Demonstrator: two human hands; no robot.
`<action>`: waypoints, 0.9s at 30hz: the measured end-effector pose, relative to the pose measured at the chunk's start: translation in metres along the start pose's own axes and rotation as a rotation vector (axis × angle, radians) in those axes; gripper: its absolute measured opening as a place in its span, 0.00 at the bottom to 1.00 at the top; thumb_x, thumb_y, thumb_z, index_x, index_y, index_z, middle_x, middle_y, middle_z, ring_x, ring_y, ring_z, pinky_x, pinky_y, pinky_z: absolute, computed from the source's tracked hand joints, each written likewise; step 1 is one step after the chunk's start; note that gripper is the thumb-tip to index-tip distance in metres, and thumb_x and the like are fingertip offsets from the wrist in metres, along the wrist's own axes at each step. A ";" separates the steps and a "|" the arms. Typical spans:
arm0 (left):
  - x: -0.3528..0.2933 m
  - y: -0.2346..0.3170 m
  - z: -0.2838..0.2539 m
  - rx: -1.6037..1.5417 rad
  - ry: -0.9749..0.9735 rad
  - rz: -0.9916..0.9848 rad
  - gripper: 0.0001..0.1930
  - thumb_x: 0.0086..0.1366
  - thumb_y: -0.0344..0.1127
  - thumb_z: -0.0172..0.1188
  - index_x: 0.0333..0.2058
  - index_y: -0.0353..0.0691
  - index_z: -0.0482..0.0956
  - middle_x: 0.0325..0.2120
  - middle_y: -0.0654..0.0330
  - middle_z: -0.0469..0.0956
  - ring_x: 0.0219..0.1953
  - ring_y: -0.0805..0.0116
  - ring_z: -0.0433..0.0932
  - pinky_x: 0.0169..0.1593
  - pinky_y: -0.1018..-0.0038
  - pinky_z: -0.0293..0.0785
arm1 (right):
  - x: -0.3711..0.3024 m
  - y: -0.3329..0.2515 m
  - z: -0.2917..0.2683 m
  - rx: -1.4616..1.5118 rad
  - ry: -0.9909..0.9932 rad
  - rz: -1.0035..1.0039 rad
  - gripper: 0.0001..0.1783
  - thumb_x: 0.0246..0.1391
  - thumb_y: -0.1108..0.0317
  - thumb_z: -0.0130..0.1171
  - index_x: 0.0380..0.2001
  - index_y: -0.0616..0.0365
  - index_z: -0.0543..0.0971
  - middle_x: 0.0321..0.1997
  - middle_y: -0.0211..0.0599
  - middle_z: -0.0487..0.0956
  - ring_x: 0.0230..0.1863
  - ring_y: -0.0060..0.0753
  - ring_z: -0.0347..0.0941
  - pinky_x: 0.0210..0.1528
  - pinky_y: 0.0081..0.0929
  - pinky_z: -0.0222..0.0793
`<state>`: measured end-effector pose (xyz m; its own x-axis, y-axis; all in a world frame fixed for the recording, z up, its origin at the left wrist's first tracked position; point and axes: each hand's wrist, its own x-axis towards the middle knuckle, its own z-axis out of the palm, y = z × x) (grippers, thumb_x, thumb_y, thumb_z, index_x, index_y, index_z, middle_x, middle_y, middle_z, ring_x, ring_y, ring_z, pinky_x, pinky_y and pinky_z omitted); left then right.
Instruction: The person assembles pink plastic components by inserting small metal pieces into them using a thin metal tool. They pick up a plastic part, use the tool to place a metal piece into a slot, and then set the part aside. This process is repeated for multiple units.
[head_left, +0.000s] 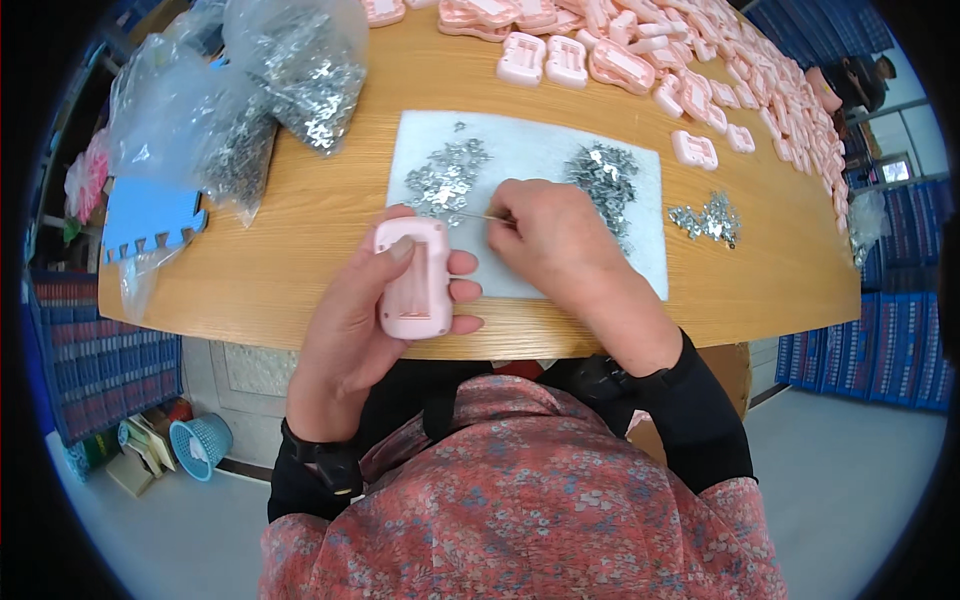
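My left hand (345, 305) holds a pink plastic casing (432, 262) above the table's near edge. Its thumb lies on the casing, beside a long recessed battery compartment, and its fingers wrap behind. My right hand (565, 235) is closed in a pinch on a thin metal tool (478, 216). The tool's tip points left, at the lower edge of a loose heap of small silvery metal pieces (447, 178). That heap lies on a white foam sheet (525, 135), with a darker, denser heap of metal parts (605, 180) to its right.
Many pink casings (620, 65) are piled along the far and right side of the wooden table (340, 200). A small heap of metal bits (708, 220) lies right of the sheet. Clear bags of metal parts (310, 85) and a blue foam mat (150, 215) are at left.
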<state>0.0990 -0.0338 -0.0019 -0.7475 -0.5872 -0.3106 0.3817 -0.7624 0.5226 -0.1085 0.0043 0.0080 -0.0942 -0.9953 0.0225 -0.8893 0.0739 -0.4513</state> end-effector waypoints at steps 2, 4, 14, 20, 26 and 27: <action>0.005 -0.003 -0.011 -0.106 -0.109 -0.020 0.22 0.74 0.47 0.45 0.61 0.45 0.60 0.45 0.44 0.76 0.43 0.54 0.81 0.46 0.49 0.81 | -0.002 0.003 -0.006 0.117 -0.007 0.042 0.04 0.52 0.71 0.60 0.31 0.60 0.80 0.27 0.45 0.80 0.26 0.46 0.77 0.33 0.35 0.72; 0.009 -0.002 -0.012 -0.107 -0.119 -0.041 0.25 0.76 0.49 0.34 0.65 0.44 0.59 0.45 0.44 0.77 0.43 0.53 0.81 0.45 0.48 0.81 | -0.007 0.006 -0.012 0.466 -0.031 0.111 0.04 0.55 0.73 0.58 0.33 0.62 0.79 0.27 0.35 0.80 0.23 0.25 0.72 0.30 0.25 0.70; 0.024 -0.014 0.015 0.008 -0.169 -0.132 0.28 0.77 0.49 0.33 0.67 0.39 0.55 0.44 0.49 0.77 0.44 0.55 0.81 0.48 0.49 0.80 | -0.035 -0.004 -0.017 0.961 0.039 0.122 0.07 0.56 0.72 0.64 0.35 0.63 0.79 0.29 0.24 0.76 0.28 0.13 0.68 0.31 0.15 0.65; 0.027 -0.022 0.028 0.055 -0.132 -0.167 0.28 0.77 0.51 0.33 0.66 0.38 0.56 0.43 0.53 0.78 0.42 0.57 0.81 0.48 0.49 0.81 | -0.045 0.003 -0.017 0.605 0.154 0.004 0.05 0.53 0.74 0.65 0.31 0.62 0.79 0.27 0.29 0.76 0.28 0.20 0.73 0.31 0.20 0.68; 0.030 -0.028 0.030 0.101 -0.106 -0.188 0.27 0.77 0.49 0.33 0.65 0.38 0.58 0.42 0.54 0.77 0.42 0.60 0.81 0.47 0.51 0.81 | -0.050 0.010 -0.015 0.335 0.296 -0.187 0.05 0.47 0.73 0.66 0.28 0.59 0.79 0.27 0.38 0.77 0.29 0.40 0.76 0.30 0.32 0.71; 0.030 -0.029 0.031 0.114 -0.101 -0.194 0.27 0.77 0.49 0.33 0.65 0.38 0.58 0.42 0.54 0.77 0.42 0.60 0.80 0.47 0.52 0.81 | -0.051 0.010 -0.016 0.322 0.292 -0.193 0.05 0.47 0.73 0.66 0.28 0.58 0.79 0.27 0.38 0.77 0.29 0.42 0.76 0.30 0.33 0.72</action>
<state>0.0491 -0.0208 -0.0019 -0.8534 -0.3982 -0.3364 0.1661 -0.8194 0.5487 -0.1203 0.0564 0.0166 -0.1033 -0.9263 0.3624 -0.7235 -0.1800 -0.6664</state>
